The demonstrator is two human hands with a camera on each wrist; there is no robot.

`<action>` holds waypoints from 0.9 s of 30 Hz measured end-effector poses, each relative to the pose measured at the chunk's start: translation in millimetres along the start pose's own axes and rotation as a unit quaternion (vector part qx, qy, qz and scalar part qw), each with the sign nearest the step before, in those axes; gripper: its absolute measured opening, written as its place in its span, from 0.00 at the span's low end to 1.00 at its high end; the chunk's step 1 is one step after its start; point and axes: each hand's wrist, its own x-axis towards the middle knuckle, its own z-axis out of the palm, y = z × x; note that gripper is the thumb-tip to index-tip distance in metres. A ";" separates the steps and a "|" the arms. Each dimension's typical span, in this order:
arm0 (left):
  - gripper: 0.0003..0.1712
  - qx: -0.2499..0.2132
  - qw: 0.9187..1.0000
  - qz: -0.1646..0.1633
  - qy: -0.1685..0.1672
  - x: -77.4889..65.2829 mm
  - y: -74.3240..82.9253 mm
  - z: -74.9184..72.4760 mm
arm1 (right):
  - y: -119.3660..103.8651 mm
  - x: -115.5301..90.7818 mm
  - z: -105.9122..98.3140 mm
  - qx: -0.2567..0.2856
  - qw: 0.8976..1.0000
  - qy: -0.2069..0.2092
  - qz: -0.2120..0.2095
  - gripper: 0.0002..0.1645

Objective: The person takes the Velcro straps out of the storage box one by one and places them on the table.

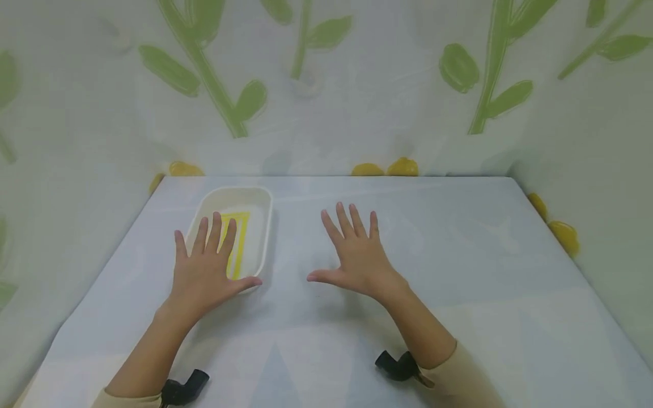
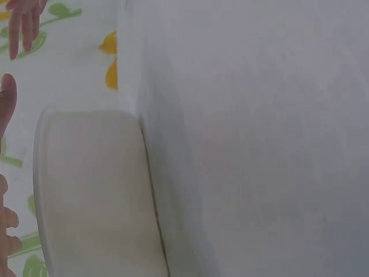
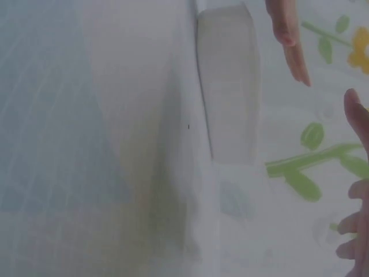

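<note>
A white rectangular tray (image 1: 269, 218) with rounded corners stands on the table's left side. Inside it shows a yellow rectangular outline (image 1: 240, 245); whether it is a loose piece or a marking I cannot tell. My left hand (image 1: 203, 277) is spread above the tray's near left part and hides some of it. To the right of the tray, my right hand (image 1: 359, 262) is held over the table, fingers spread, holding nothing. From the side, the tray wall (image 2: 98, 190) fills the lower left of the left wrist view. Both hands appear only partly at the wrist views' edges.
The pale table (image 1: 449, 243) has walls of leaf-patterned cloth (image 1: 347, 113) at the back and both sides. A black wrist device (image 1: 185, 389) sits on the left forearm, and another black wrist device (image 1: 398, 366) on the right one.
</note>
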 end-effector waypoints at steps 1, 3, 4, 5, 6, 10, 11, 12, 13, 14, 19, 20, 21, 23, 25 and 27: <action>0.66 -0.002 1.000 -0.004 -0.001 -2.5 -2.9 -0.5 | -3.3 1.7 0.9 0.000 1.000 -0.002 -0.003 0.66; 0.66 -0.005 1.000 -0.011 -0.004 -6.2 -9.2 -0.8 | -9.7 5.2 2.8 -0.004 1.000 -0.002 -0.011 0.66; 0.66 -0.008 1.000 -0.013 -0.006 -7.6 -12.5 -0.9 | -12.7 7.0 4.0 -0.009 1.000 -0.002 -0.014 0.66; 0.66 -0.011 1.000 -0.015 -0.007 -8.7 -16.0 -0.7 | -15.6 8.8 5.0 -0.011 1.000 -0.002 -0.016 0.66; 0.66 -0.015 1.000 -0.015 -0.006 -9.5 -19.7 -0.5 | -18.3 10.6 6.1 -0.014 1.000 -0.006 -0.018 0.66; 0.67 -0.040 0.999 -0.021 -0.008 -12.1 -37.7 1.0 | -28.7 18.3 10.8 -0.008 0.999 -0.022 -0.025 0.65; 0.67 -0.048 0.999 -0.021 -0.009 -12.7 -42.7 1.4 | -31.2 20.0 12.0 -0.003 0.999 -0.027 -0.026 0.65; 0.67 -0.065 0.998 -0.020 -0.010 -13.4 -48.2 1.8 | -33.9 21.6 13.3 0.001 0.999 -0.030 -0.027 0.65; 0.67 -0.086 0.996 -0.019 -0.010 -14.0 -53.8 2.9 | -36.3 23.1 15.1 0.003 0.999 -0.033 -0.027 0.65; 0.67 -0.109 0.994 -0.018 -0.011 -14.7 -59.5 3.9 | -38.7 24.2 16.7 0.007 0.999 -0.036 -0.027 0.65; 0.69 -0.289 0.955 -0.053 -0.049 -19.6 -85.6 5.6 | -51.1 31.6 26.2 0.009 0.998 -0.047 -0.028 0.66; 0.69 -0.316 0.944 -0.066 -0.065 -20.1 -90.0 5.0 | -53.1 33.8 27.8 0.014 0.998 -0.050 -0.028 0.66; 0.69 -0.339 0.934 -0.078 -0.081 -20.5 -94.0 4.6 | -54.8 36.5 29.3 0.019 0.998 -0.053 -0.028 0.66; 0.69 -0.374 0.915 -0.095 -0.118 -20.6 -101.0 3.4 | -57.6 42.1 31.6 0.045 0.997 -0.065 -0.025 0.65; 0.68 -0.389 0.904 -0.102 -0.145 -20.3 -107.8 3.7 | -59.5 48.4 33.9 0.089 0.992 -0.085 -0.024 0.64; 0.67 -0.399 0.897 -0.099 -0.163 -19.8 -113.9 4.9 | -60.8 54.3 36.7 0.146 0.983 -0.111 -0.022 0.63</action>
